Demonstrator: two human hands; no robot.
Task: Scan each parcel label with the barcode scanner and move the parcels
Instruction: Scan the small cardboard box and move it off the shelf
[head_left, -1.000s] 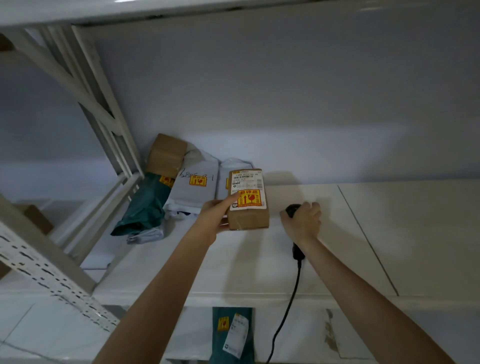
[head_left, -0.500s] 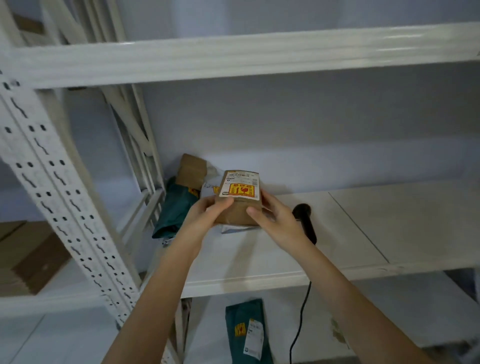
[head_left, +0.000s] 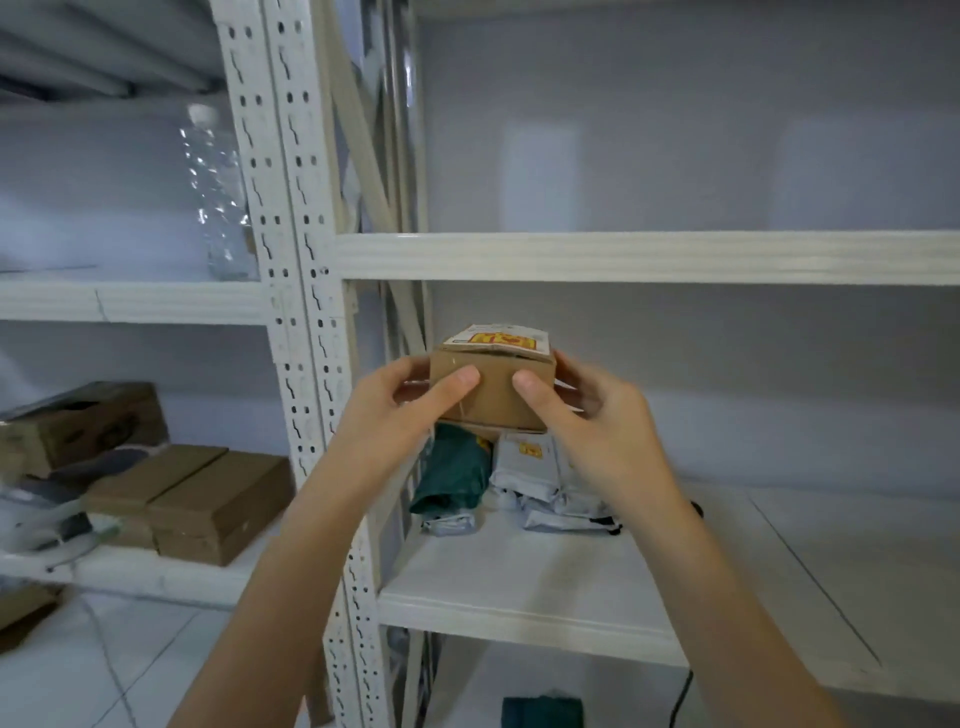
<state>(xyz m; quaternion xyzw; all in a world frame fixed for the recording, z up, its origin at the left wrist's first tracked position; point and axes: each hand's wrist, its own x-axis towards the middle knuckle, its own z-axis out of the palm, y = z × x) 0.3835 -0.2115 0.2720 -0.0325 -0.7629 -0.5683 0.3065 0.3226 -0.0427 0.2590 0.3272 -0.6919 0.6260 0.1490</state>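
A small brown cardboard parcel (head_left: 493, 392) with a white and yellow-red label on top is held up in the air in front of the shelf. My left hand (head_left: 400, 410) grips its left side and my right hand (head_left: 587, 415) grips its right side, thumbs on the near face. Below it on the white shelf (head_left: 519, 592) lie a dark green bag parcel (head_left: 454, 475) and grey bag parcels (head_left: 540, 480) against the back corner. The barcode scanner is mostly hidden behind my right forearm; only its black cable (head_left: 680, 696) shows, hanging below the shelf edge.
A perforated white upright (head_left: 306, 332) stands left of the parcel. An upper shelf beam (head_left: 649, 257) runs just above it. The left bay holds several brown boxes (head_left: 208, 501) and a clear plastic bottle (head_left: 218, 202). Another green parcel (head_left: 543, 712) lies on the shelf below.
My right hand left the scanner on the shelf and took the parcel's right side. Both hands lifted the parcel up off the shelf, and my view rose with it.
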